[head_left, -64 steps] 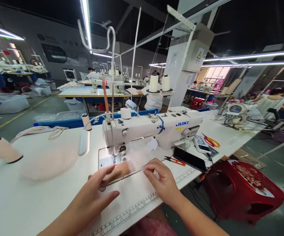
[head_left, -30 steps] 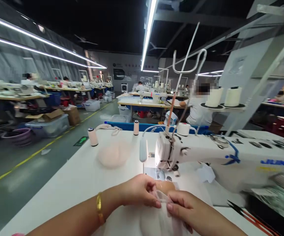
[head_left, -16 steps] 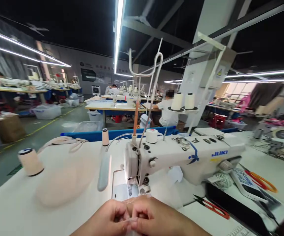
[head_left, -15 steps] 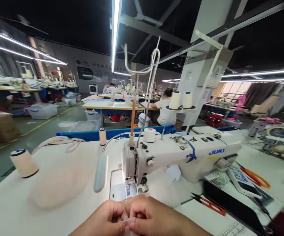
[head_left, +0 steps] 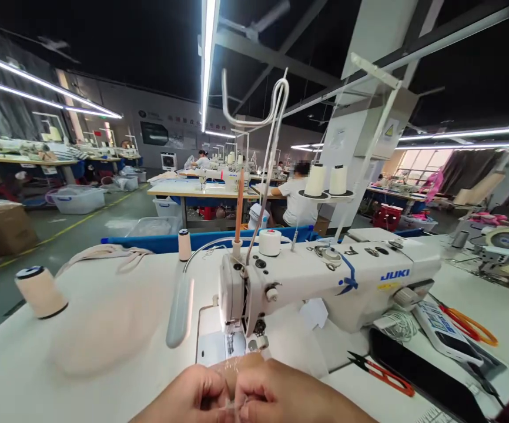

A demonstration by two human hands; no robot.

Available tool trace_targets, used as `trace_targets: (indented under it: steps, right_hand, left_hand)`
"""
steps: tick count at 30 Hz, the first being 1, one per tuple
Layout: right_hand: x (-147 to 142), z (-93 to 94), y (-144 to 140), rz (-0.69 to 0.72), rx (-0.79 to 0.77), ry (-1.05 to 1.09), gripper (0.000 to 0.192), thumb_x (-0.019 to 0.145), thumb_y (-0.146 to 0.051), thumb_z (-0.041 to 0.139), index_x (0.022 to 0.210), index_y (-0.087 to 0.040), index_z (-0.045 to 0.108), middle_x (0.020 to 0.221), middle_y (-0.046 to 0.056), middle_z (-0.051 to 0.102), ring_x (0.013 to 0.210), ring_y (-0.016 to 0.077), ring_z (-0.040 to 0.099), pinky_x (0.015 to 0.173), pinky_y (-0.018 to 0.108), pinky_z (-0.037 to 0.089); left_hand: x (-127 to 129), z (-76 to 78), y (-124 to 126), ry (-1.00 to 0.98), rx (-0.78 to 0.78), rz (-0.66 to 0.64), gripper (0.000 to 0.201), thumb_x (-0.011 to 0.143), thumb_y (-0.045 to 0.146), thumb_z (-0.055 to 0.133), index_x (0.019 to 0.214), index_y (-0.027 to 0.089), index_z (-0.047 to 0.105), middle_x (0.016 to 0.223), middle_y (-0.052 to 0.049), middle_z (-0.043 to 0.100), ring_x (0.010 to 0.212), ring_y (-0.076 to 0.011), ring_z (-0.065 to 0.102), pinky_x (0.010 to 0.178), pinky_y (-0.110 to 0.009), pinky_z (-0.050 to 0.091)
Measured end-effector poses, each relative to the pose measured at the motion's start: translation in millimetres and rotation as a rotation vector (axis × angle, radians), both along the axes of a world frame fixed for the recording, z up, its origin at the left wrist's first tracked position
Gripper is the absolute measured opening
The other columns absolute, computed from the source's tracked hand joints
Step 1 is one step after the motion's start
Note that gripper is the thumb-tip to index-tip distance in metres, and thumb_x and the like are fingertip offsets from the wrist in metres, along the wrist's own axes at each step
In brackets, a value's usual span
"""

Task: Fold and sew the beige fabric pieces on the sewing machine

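My left hand (head_left: 197,392) and my right hand (head_left: 272,390) meet at the bottom middle of the view, fingers curled and pinched. Between their fingertips is a thin, whitish, see-through strip (head_left: 230,405), mostly hidden by the fingers. Just beyond my knuckles lies a beige piece with a shiny clear film (head_left: 237,363), right in front of the needle plate (head_left: 213,346). Over it stands the white JUKI sewing machine (head_left: 298,282), its presser foot area close to my fingertips.
Thread cones (head_left: 40,292) and a beige fabric piece (head_left: 109,335) lie on the left. Red-handled thread snips (head_left: 387,376), a black phone-like slab (head_left: 426,373) and orange-handled scissors (head_left: 470,326) lie on the right. A co-worker in a white shirt (head_left: 296,200) sits beyond.
Both hands have dropped slightly lower in the view, still pinched together. More of the shiny beige piece shows beyond them. The view has shifted a little.
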State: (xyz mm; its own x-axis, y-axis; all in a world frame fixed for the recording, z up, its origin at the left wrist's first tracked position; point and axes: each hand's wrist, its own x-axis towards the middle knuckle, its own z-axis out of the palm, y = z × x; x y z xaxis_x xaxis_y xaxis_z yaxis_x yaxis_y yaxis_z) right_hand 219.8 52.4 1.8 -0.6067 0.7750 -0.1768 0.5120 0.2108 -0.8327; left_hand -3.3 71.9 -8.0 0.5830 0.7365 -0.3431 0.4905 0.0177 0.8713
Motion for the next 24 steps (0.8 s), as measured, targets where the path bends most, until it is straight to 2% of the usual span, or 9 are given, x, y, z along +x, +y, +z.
trace_targets:
  steps: [3, 6, 10, 13, 15, 17, 20, 22, 24]
  right_hand:
    - [-4, 7.0, -3, -0.014, -0.003, 0.007, 0.015, 0.081, -0.015, 0.059, 0.071, -0.02, 0.05, 0.074, -0.004, 0.053, 0.067, 0.0105, 0.047, 0.057, 0.02, 0.032]
    - [-6, 10.2, -6, 0.005, -0.022, 0.017, 0.013, 0.079, -0.012, 0.057, 0.072, -0.02, 0.051, 0.071, -0.004, 0.055, 0.068, 0.0122, 0.051, 0.059, 0.02, 0.035]
    - [-3, 4.7, -10, -0.026, -0.148, 0.077, 0.01, 0.089, -0.024, 0.06, 0.081, -0.021, 0.055, 0.075, -0.001, 0.059, 0.069, 0.0149, 0.057, 0.064, 0.023, 0.04]
    - [-1, -2.2, -11, -0.01, -0.223, 0.196, 0.039, 0.084, -0.052, 0.077, 0.099, -0.021, 0.059, 0.087, -0.001, 0.057, 0.076, 0.015, 0.053, 0.066, 0.023, 0.038]
    - [-2, -4.7, -12, -0.027, -0.246, 0.207, 0.057, 0.075, -0.06, 0.084, 0.107, -0.021, 0.057, 0.091, 0.0, 0.057, 0.078, 0.0152, 0.052, 0.066, 0.024, 0.038]
    - [-5, -4.2, -14, -0.095, -0.176, 0.154, 0.05, 0.08, -0.057, 0.082, 0.102, -0.021, 0.056, 0.091, 0.0, 0.058, 0.079, 0.0157, 0.051, 0.066, 0.025, 0.037]
    - [-5, 0.1, -14, -0.122, -0.008, 0.069, 0.025, 0.098, -0.043, 0.062, 0.088, -0.02, 0.056, 0.086, 0.0, 0.058, 0.08, 0.0166, 0.05, 0.07, 0.027, 0.037]
    - [-2, 2.1, -11, -0.126, 0.007, 0.05, 0.022, 0.103, -0.036, 0.053, 0.087, -0.021, 0.057, 0.083, -0.001, 0.058, 0.078, 0.0163, 0.051, 0.069, 0.027, 0.037]
    - [2, 2.4, -8, -0.144, -0.027, 0.051, 0.015, 0.1, -0.033, 0.056, 0.092, -0.021, 0.059, 0.086, -0.001, 0.059, 0.077, 0.0156, 0.05, 0.067, 0.026, 0.037]
  left_hand:
    - [0, 11.1, -6, -0.014, -0.041, 0.026, 0.049, 0.069, 0.052, 0.082, 0.064, 0.02, 0.045, 0.061, 0.006, 0.036, 0.063, -0.0123, 0.033, 0.056, -0.026, 0.023]
    - [-2, 14.2, -8, -0.053, 0.0, -0.012, 0.037, 0.072, 0.04, 0.077, 0.063, 0.019, 0.048, 0.062, 0.006, 0.037, 0.064, -0.0119, 0.033, 0.057, -0.026, 0.024]
    - [-5, 13.8, -11, -0.062, 0.017, -0.013, 0.027, 0.072, 0.031, 0.07, 0.062, 0.019, 0.049, 0.06, 0.006, 0.037, 0.062, -0.0111, 0.032, 0.054, -0.026, 0.023]
    - [-4, 13.1, -13, -0.073, 0.019, 0.009, 0.02, 0.069, 0.023, 0.065, 0.061, 0.019, 0.047, 0.06, 0.006, 0.039, 0.061, -0.0106, 0.034, 0.052, -0.025, 0.023]
    - [-3, 13.0, -13, -0.128, 0.024, -0.009, 0.011, 0.068, 0.019, 0.061, 0.064, 0.018, 0.051, 0.065, 0.005, 0.046, 0.064, -0.0107, 0.039, 0.055, -0.024, 0.027]
    - [-1, 13.0, -13, -0.175, 0.017, -0.024, 0.011, 0.071, 0.02, 0.061, 0.065, 0.018, 0.052, 0.07, 0.004, 0.05, 0.067, -0.0107, 0.04, 0.057, -0.023, 0.029]
    - [0, 10.8, -12, -0.21, 0.013, -0.026, 0.026, 0.078, 0.029, 0.067, 0.063, 0.018, 0.049, 0.068, 0.004, 0.047, 0.067, -0.0109, 0.038, 0.059, -0.024, 0.029]
    - [0, 7.4, -9, -0.219, -0.005, -0.03, 0.029, 0.082, 0.036, 0.07, 0.067, 0.018, 0.053, 0.067, 0.005, 0.045, 0.067, -0.0113, 0.038, 0.06, -0.024, 0.028]
    - [0, 3.9, -6, -0.192, -0.032, -0.017, 0.038, 0.085, 0.046, 0.07, 0.067, 0.018, 0.051, 0.065, 0.005, 0.044, 0.063, -0.0111, 0.037, 0.057, -0.024, 0.027]
